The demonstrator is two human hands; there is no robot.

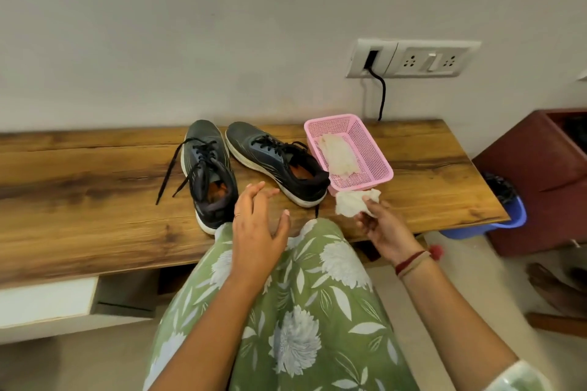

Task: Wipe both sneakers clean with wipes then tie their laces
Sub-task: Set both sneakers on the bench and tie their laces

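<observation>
My right hand pinches a crumpled wipe just in front of the pink basket; my left hand hovers loose-fingered, empty. I'd steady the sneaker just left of the basket, then wipe firmly; the other sneaker lies further left.

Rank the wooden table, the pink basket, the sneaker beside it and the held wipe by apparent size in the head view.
1. wooden table
2. sneaker and pink basket, too alike to rank
3. wipe, smallest, though nearest the camera
</observation>
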